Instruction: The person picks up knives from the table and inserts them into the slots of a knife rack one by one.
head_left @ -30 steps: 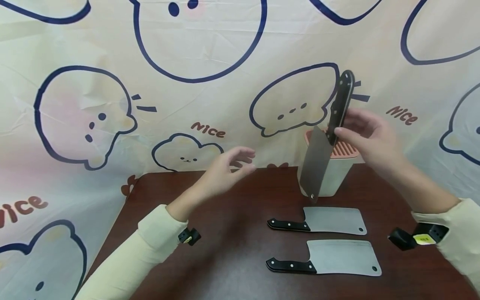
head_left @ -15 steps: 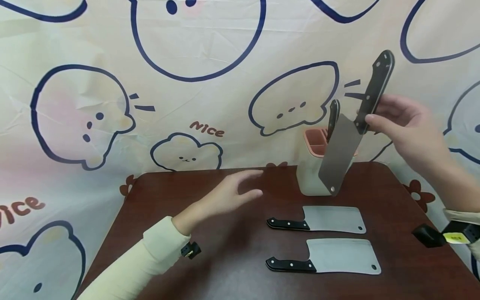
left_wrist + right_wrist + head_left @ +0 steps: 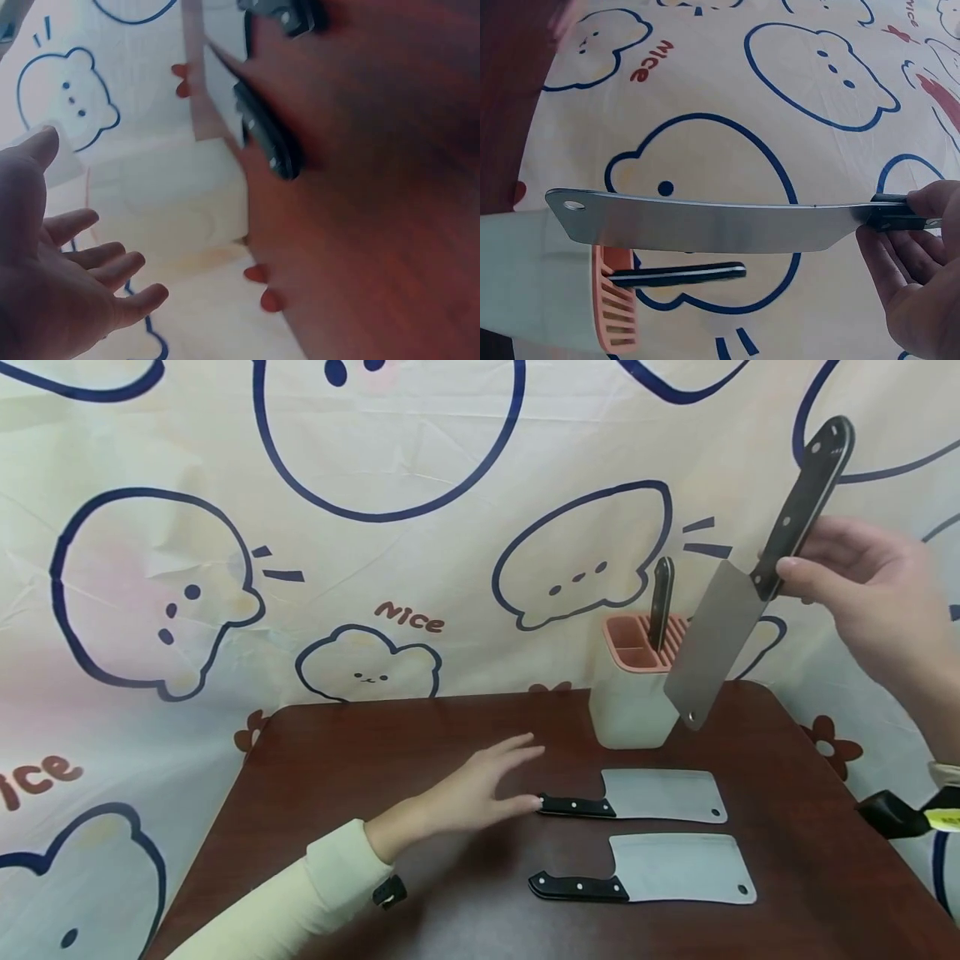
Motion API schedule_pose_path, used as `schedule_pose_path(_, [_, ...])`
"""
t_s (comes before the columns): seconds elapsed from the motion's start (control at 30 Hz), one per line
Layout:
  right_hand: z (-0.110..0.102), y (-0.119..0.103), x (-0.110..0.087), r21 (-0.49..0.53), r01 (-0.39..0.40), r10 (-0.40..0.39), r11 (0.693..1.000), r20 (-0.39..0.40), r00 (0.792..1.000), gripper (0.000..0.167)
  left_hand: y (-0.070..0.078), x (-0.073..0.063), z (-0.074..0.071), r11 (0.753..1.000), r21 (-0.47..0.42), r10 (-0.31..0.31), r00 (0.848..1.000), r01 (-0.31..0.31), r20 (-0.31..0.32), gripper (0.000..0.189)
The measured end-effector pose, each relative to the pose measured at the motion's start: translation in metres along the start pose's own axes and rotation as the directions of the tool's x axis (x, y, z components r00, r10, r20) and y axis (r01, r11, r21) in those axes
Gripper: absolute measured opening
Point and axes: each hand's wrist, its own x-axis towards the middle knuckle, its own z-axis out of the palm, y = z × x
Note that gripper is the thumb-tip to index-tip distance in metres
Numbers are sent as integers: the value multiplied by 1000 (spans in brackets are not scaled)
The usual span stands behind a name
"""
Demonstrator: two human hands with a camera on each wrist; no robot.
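Observation:
My right hand pinches the black riveted handle of a cleaver, its blade slanting down to the left, just right of and in front of the knife block. In the right wrist view the cleaver passes above a black knife handle that sticks up from the slotted top. Over the table, my left hand is spread and holds nothing; its thumb tip appears by the handle end of the upper lying cleaver; contact cannot be told. A second lying cleaver is nearer the front.
The pale block has a pink top with open compartments at left and slots at right. A patterned cloth hangs behind the dark brown table.
My right hand has carried the cleaver right and upward, away from the block, uncovering the knife handle in it. My left hand has moved down and right, its fingers spreading.

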Motion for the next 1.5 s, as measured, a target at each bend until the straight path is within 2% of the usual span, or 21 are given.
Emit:
schedule_pose_path(0.2, [-8, -3, 9, 48, 42, -41, 998, -25, 999, 35, -2, -5, 26, 999, 40, -32, 999, 31, 32, 67])
schedule_pose_path(0.33, [-11, -6, 17, 18, -3, 4, 1000, -55, 998, 41, -5, -8, 45, 996, 83, -43, 997, 38, 59, 68])
schedule_pose_path(0.47, [-11, -7, 25, -35, -16, 14, 999, -71, 997, 46, -10, -10, 58, 993, 114, -52, 996, 44, 68, 70])
schedule_pose_path(0.63, [-8, -5, 34, -74, -23, 18, 997, -64, 998, 45, -13, -6, 69, 988, 149, -43, 997, 35, 56, 72])
schedule_pose_path(0.77, [-3, -3, 40, -44, -11, 9, 999, -49, 999, 46, -14, -3, 79, 979, 204, -17, 996, 0, 82, 74])
schedule_pose_path(0.93, [0, 0, 48, -3, -35, 35, 999, -32, 999, 47, -16, -3, 92, 955, 293, 2, 992, -38, 123, 77])
schedule_pose_path(1.07, [3, 4, 55, -13, -58, 58, 998, -37, 998, 47, -18, -5, 101, 933, 354, 9, 989, -62, 149, 79])
schedule_pose_path(1.2, [7, 10, 60, -36, -64, 63, 997, -39, 997, 46, -16, -6, 107, 923, 379, 11, 986, -74, 167, 79])
schedule_pose_path(1.43, [10, 13, 65, 11, -100, 99, 995, 12, 995, 47, -13, -6, 112, 918, 388, 4, 982, -78, 188, 70])
schedule_pose_path(1.5, [13, 16, 65, -6, -81, 81, 997, 18, 997, 47, -13, -7, 113, 917, 391, 3, 982, -78, 189, 67])
